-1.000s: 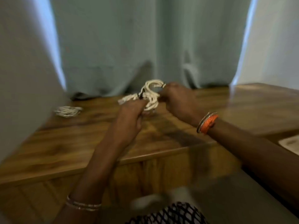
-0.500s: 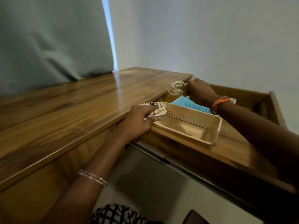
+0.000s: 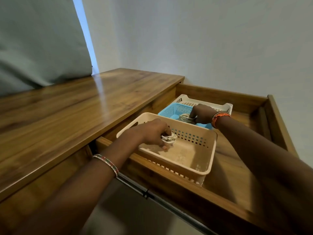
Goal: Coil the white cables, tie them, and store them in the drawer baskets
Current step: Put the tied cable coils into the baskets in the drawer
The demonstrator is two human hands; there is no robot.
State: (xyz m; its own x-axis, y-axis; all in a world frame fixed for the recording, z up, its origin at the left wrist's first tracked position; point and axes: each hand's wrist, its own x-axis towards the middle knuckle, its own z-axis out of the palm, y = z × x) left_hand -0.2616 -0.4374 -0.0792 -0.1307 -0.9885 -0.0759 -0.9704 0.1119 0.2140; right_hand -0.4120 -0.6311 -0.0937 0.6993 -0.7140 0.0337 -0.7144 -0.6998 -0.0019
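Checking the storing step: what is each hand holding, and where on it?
Left hand grips a coiled white cable round its bundled loops, inside the beige plastic basket; right hand holds another coil at its edge, in the blue basket.

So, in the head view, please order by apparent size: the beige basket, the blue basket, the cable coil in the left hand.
1. beige basket, though nearest the camera.
2. blue basket, partly hidden.
3. cable coil in the left hand.

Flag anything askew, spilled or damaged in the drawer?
Nothing stands out. Left hand holds one coiled cable in the beige basket; right hand holds another coil in the blue basket. Baskets sit upright, none visibly damaged.
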